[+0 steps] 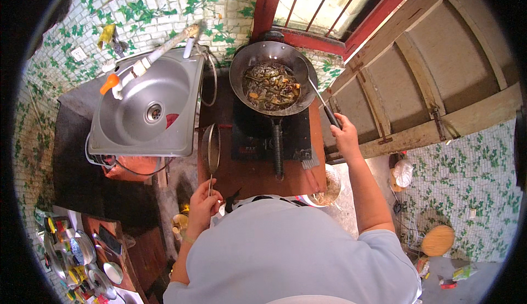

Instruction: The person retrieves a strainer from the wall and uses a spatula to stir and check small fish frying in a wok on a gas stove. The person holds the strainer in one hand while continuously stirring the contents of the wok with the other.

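Note:
A dark wok (243, 63) sits on a black induction cooktop (251, 139), its black handle (278, 151) pointing towards me. Inside, browned strips and orange-yellow slices of food (273, 85) lie in bubbling oil or liquid. My right hand (347, 136) grips the black handle of a metal cooking utensil (319, 94). Its shaft reaches over the wok's right rim; whether its head is a ladle or a spatula I cannot tell. In my left hand (204, 203) is the thin handle of a round wire-mesh strainer (213, 149), held upright, left of the cooktop and clear of the wok.
A stainless steel sink (187, 98) with an orange-handled tap (109, 84) stands at the left. Behind the wok is a red-framed barred window (313, 3). A wooden door (416, 61) flanks the right. Below the table's right corner stands a bucket of scraps (325, 197). Dishes and bottles crowd a lower-left surface.

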The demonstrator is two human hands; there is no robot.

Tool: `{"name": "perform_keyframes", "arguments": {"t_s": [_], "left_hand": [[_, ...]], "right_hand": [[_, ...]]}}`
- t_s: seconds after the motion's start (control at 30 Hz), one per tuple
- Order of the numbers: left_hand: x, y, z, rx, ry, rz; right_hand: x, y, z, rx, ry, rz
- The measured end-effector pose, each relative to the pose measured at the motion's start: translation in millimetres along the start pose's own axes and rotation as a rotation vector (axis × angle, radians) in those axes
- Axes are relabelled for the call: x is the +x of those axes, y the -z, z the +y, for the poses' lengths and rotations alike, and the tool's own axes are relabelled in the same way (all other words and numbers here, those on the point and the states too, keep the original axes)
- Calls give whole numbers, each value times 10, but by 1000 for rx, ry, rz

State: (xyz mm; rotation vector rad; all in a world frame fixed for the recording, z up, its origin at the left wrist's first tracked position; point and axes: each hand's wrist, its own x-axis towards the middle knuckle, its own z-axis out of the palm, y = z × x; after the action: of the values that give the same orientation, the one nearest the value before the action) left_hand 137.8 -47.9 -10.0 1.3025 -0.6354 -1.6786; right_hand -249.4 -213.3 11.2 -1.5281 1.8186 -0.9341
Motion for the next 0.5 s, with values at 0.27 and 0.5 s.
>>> {"name": "perform_keyframes", "arguments": {"t_s": [0.27, 0.5], "left_hand": [[-3, -2, 76, -22, 21, -1], [7, 58, 14, -35, 20, 12]], "right_hand": [[138, 97, 138, 198, -204, -16], [166, 89, 17, 246, -333, -43]]}}
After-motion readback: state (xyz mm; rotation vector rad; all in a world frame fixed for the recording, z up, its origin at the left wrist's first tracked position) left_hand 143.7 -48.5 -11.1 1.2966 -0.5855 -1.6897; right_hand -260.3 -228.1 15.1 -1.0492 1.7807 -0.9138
